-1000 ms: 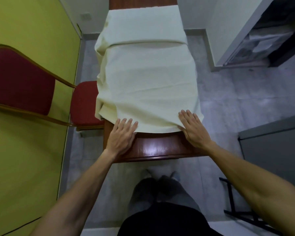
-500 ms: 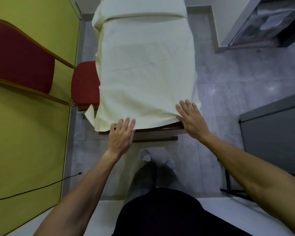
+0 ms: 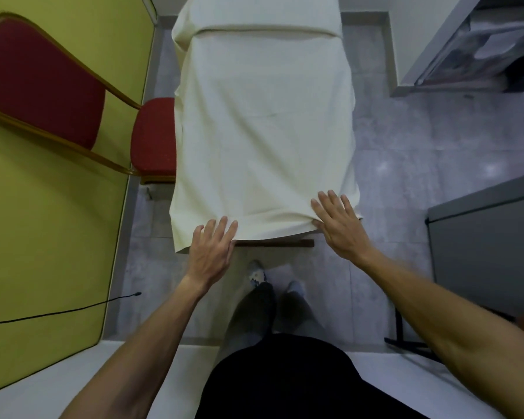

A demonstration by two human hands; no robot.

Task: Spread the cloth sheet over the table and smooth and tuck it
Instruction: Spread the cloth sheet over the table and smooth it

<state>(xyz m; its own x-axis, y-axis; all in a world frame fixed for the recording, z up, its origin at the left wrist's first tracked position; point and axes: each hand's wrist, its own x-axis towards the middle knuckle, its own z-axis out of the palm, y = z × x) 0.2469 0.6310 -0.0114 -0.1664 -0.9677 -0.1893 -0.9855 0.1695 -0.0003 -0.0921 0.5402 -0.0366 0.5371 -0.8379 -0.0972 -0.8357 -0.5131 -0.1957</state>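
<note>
The cream cloth sheet (image 3: 263, 131) lies along the narrow table (image 3: 273, 243), running from the person's end up towards 12 o'clock. It covers the top and hangs over both long sides, and only a dark wooden strip of the table shows under the near hem. The left hand (image 3: 212, 252) rests flat at the hem's 7 o'clock corner with its fingers straight, gripping nothing. The right hand (image 3: 342, 225) lies spread and flat on the 5 o'clock corner, where the cloth puckers against its thumb. I cannot tell whether that thumb is hooked under the edge. The main risk appears to be uneven pull. The overhang already looks deeper on the left, so a harder drag from one palm could skew the sheet and slide it off the far end. A cross fold (image 3: 263, 28) near 12 o'clock shows slack there, and pressing towards it would likely bunch it further. The red chair (image 3: 153, 137) stands close against the drape at 9 o'clock, so tucking that side could snag the cloth on the seat.
</note>
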